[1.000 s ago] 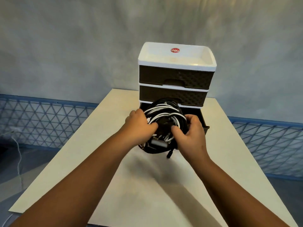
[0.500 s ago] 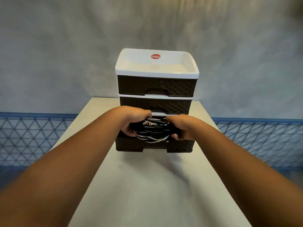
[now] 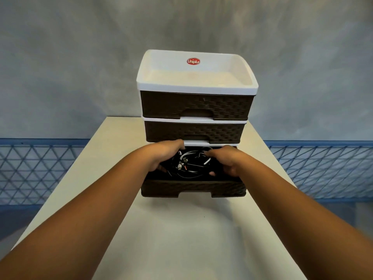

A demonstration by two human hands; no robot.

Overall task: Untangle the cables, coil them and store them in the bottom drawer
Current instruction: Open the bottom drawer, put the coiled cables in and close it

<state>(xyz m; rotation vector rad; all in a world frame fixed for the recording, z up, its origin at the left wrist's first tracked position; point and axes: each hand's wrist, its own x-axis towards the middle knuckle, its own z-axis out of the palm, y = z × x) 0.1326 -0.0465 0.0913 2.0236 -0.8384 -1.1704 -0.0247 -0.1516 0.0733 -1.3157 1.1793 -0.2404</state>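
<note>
pale cream table fills the near ground, and two bare forearms reach across it from the lower corners toward the open bottom drawer. that drawer is pulled out toward the camera, its dark brown woven-pattern front with a cut-out handle facing forward. inside it lies the bundle of cables, white and black strands looped together with a few plugs showing near the middle. the left hand sits on the left side of the bundle, fingers curled down over the strands and thumb low beside them, gripping them. the right hand does the same on the right side, fingers bent over a white cable and thumb tucked under near the drawer front. the cables sit within the drawer walls, between the two hands. above, the two upper drawers of the unit are pushed in. a white tray top carries a red oval label. behind stand a grey wall and blue mesh fencing.
</note>
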